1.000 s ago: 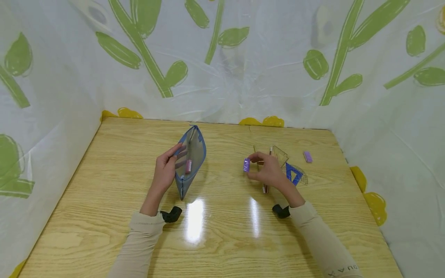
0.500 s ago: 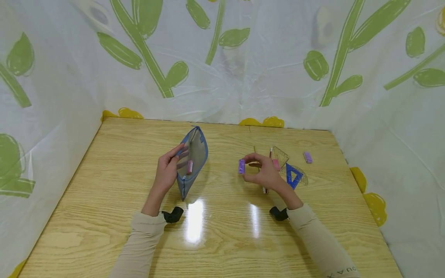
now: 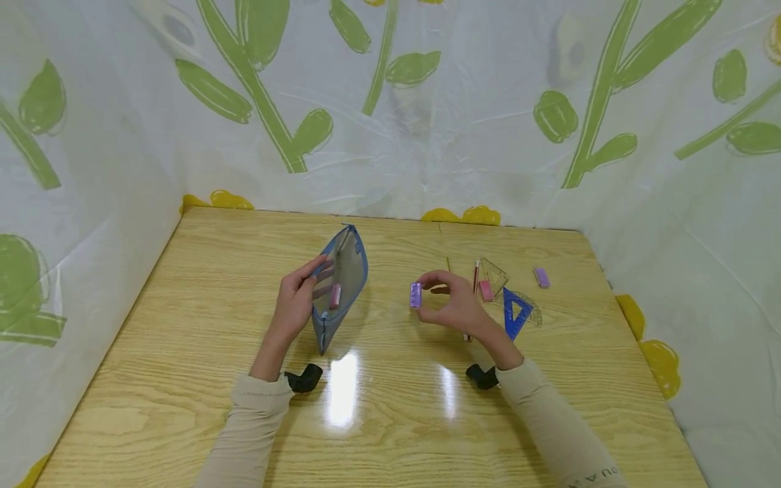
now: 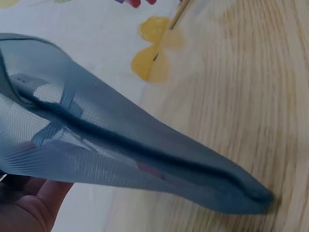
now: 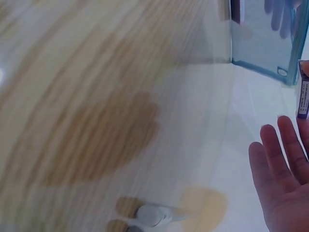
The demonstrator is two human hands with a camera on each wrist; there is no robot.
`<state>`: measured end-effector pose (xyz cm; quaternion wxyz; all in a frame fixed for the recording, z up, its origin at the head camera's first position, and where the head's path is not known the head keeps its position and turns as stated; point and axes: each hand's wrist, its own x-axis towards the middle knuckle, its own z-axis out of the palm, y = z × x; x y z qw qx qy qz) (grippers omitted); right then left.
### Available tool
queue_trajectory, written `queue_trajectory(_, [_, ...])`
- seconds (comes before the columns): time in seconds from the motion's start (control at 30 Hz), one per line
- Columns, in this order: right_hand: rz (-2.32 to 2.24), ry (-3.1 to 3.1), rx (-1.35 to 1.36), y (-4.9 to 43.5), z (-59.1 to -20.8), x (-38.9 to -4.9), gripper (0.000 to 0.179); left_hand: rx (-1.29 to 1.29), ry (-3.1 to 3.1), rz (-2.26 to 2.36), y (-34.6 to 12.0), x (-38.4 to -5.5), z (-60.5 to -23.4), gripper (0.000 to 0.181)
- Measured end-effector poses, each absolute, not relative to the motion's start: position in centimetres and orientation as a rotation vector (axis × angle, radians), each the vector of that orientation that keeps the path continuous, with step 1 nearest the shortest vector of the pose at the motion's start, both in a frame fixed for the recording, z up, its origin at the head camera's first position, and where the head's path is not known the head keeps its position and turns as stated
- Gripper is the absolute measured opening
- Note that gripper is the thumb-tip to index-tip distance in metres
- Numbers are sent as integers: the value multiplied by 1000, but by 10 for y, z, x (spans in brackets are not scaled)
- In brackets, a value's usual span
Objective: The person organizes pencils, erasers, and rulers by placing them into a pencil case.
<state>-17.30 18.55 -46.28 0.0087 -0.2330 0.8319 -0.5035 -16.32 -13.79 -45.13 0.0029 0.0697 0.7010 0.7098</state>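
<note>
In the head view my left hand (image 3: 295, 298) grips the near side of a blue-edged mesh pencil pouch (image 3: 354, 271), whose mouth gapes toward the right. Through it shows a pink eraser (image 3: 335, 295) lying inside. My right hand (image 3: 459, 310) pinches a small purple-wrapped eraser (image 3: 416, 295) between thumb and fingertips, to the right of the pouch and apart from it. The right wrist view shows printing on the side of this eraser (image 5: 303, 99), while the other fingers (image 5: 274, 150) are spread straight. Mesh fills much of the left wrist view, with part of the left hand (image 4: 36, 205) below.
Right of my right hand lie a pencil (image 3: 476, 276), a pink eraser (image 3: 486, 291), a clear set square (image 3: 495, 275), a blue set square (image 3: 516, 313), a clear protractor (image 3: 537, 314) and another purple eraser (image 3: 542, 277). Cloth walls (image 3: 390, 163) border the wooden table (image 3: 201, 305).
My right hand has carried the purple eraser leftward toward the pouch, uncovering the pink eraser on the table behind it. The left hand and pouch have barely shifted.
</note>
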Motion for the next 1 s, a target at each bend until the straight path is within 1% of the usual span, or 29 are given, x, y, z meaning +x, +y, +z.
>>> queue_trajectory(0.23, [-1517,2636,-745,176,-459,-178,42,257,2176,2226,-139,-162,-452,49])
queue_trajectory(0.57, [-1548,2596,-772,155,-448,-187,42,222,2176,2241,-138,-160,-453,48])
queue_trajectory(1.0, [-1440,2649,-927,132,-425,-208,42,218,2179,2248,-135,-160,-450,48])
